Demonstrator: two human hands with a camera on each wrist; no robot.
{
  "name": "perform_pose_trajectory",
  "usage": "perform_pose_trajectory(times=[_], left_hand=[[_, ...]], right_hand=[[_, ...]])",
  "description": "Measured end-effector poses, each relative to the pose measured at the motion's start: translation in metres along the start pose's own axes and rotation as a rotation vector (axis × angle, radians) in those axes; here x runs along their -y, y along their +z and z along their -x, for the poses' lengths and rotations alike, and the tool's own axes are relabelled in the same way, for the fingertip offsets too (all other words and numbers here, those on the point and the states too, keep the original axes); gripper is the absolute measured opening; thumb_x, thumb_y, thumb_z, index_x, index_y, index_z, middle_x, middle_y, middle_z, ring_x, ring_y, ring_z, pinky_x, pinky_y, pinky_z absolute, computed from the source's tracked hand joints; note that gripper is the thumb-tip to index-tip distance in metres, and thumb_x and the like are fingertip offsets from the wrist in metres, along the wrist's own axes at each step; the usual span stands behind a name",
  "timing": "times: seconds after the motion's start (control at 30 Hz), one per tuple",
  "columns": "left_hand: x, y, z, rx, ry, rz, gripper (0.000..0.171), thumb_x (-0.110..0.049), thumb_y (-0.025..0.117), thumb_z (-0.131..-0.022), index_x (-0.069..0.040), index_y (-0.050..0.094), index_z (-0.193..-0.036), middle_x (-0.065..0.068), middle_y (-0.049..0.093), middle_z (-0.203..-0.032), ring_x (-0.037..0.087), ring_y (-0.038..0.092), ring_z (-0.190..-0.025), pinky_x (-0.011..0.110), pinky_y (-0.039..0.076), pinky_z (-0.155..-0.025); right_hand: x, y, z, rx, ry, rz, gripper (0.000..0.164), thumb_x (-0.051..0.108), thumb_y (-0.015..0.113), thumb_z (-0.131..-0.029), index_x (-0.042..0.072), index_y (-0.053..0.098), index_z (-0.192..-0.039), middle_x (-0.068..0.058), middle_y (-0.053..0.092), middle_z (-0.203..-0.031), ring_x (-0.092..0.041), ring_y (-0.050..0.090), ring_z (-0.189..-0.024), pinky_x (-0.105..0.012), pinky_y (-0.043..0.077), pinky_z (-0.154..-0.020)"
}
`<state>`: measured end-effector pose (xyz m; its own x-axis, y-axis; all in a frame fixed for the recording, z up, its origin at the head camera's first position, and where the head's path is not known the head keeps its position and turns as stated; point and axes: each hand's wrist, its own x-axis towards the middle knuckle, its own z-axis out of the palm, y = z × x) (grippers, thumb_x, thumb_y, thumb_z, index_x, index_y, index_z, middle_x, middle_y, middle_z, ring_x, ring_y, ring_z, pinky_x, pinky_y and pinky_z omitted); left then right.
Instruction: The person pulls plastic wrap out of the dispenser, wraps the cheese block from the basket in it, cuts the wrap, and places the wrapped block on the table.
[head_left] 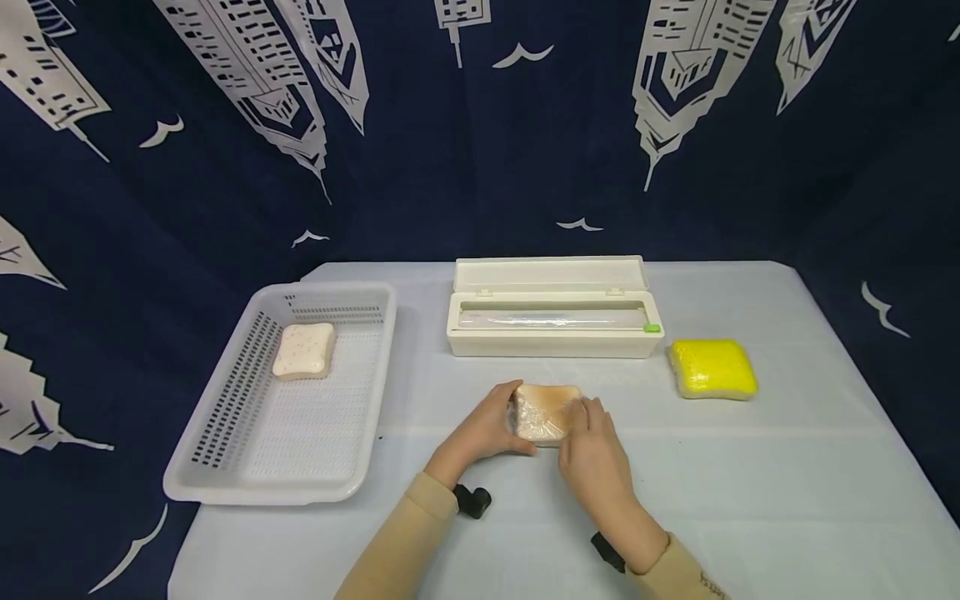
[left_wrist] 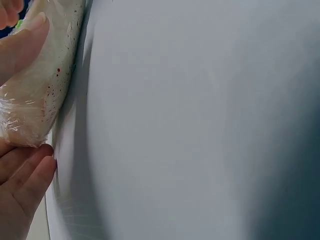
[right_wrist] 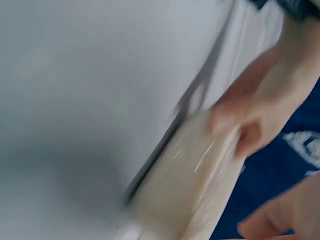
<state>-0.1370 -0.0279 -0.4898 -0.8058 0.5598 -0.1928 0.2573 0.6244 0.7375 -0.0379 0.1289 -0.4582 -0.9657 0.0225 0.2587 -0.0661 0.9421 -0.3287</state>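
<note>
A slice of bread [head_left: 546, 412], browned on top and wrapped in shiny clear film, lies in front of me on the table. My left hand [head_left: 487, 425] grips its left side, thumb at the near edge and fingers at the far one. In the left wrist view, red specks mark the side of the wrapped bread [left_wrist: 52, 95]. At the right edge rests my right hand [head_left: 600, 458], its fingers pointing away from me along the film. The right wrist view is blurred and shows part of the right hand [right_wrist: 290, 210] beside the bread.
A white basket [head_left: 375, 392] on the left holds a pale speckled bread-shaped piece [head_left: 305, 350]. Behind my hands stands a cream box [head_left: 551, 343], lid up, with a roll of clear film [head_left: 551, 319] inside. A yellow wrapped block [head_left: 712, 368] lies at the right.
</note>
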Motion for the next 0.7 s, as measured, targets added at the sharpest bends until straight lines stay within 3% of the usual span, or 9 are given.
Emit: perform_pose_trajectory(times=[0.07, 0.23, 0.33, 0.47, 0.6, 0.7], left_hand=[[0.0, 0.0, 0.0, -0.001, -0.003, -0.004, 0.113, -0.034, 0.093, -0.064, -0.002, 0.03, -0.152, 0.013, 0.048, -0.144, 0.025, 0.049, -0.131, 0.039, 0.039, -0.112], [0.0, 0.001, -0.001, -0.001, -0.008, -0.009, 0.112, -0.035, 0.093, -0.065, -0.003, 0.03, -0.152, 0.012, 0.047, -0.146, 0.026, 0.047, -0.134, 0.039, 0.038, -0.113], [0.001, 0.0, 0.0, 0.011, -0.013, -0.004, 0.114, -0.037, 0.092, -0.065, -0.004, 0.029, -0.153, 0.013, 0.045, -0.149, 0.028, 0.043, -0.138, 0.041, 0.036, -0.115], [0.001, -0.009, 0.003, 0.042, -0.047, 0.094, 0.109, -0.041, 0.087, -0.073, -0.004, 0.024, -0.155, 0.014, 0.043, -0.151, 0.03, 0.044, -0.138, 0.045, 0.039, -0.113], [0.001, -0.024, 0.004, 0.008, -0.187, 0.283, 0.08, -0.041, 0.071, -0.089, -0.001, 0.035, -0.149, 0.016, 0.053, -0.141, 0.029, 0.06, -0.118, 0.043, 0.051, -0.099], [0.0, -0.031, 0.002, -0.006, -0.329, 0.39, 0.062, -0.038, 0.062, -0.096, 0.003, 0.045, -0.139, 0.016, 0.064, -0.12, 0.019, 0.068, -0.089, 0.032, 0.057, -0.081]], right_hand=[[-0.007, -0.002, -0.004, -0.002, -0.004, -0.041, 0.039, -0.002, 0.053, -0.09, -0.018, 0.055, -0.125, -0.035, 0.053, -0.133, -0.05, 0.051, -0.126, -0.059, 0.043, -0.103], [-0.014, -0.001, -0.007, 0.176, -0.091, -0.001, 0.043, 0.006, 0.052, -0.094, -0.017, 0.051, -0.131, -0.033, 0.045, -0.143, -0.048, 0.046, -0.132, -0.059, 0.041, -0.105], [-0.015, 0.0, -0.008, 0.22, -0.094, -0.004, 0.046, 0.009, 0.051, -0.096, -0.017, 0.049, -0.133, -0.033, 0.043, -0.145, -0.048, 0.044, -0.134, -0.06, 0.039, -0.107], [-0.022, -0.01, -0.015, 0.188, 0.058, -0.171, 0.042, 0.012, 0.049, -0.099, -0.011, 0.052, -0.134, -0.028, 0.046, -0.146, -0.045, 0.045, -0.134, -0.059, 0.038, -0.108], [-0.044, -0.024, -0.029, 0.14, 0.289, -0.341, 0.037, 0.02, 0.053, -0.1, -0.006, 0.061, -0.126, -0.025, 0.062, -0.128, -0.04, 0.062, -0.114, -0.051, 0.053, -0.092], [-0.063, -0.029, -0.041, 0.276, 0.439, -0.461, 0.042, 0.029, 0.055, -0.1, -0.007, 0.063, -0.12, -0.023, 0.07, -0.106, -0.029, 0.069, -0.088, -0.04, 0.058, -0.075]])
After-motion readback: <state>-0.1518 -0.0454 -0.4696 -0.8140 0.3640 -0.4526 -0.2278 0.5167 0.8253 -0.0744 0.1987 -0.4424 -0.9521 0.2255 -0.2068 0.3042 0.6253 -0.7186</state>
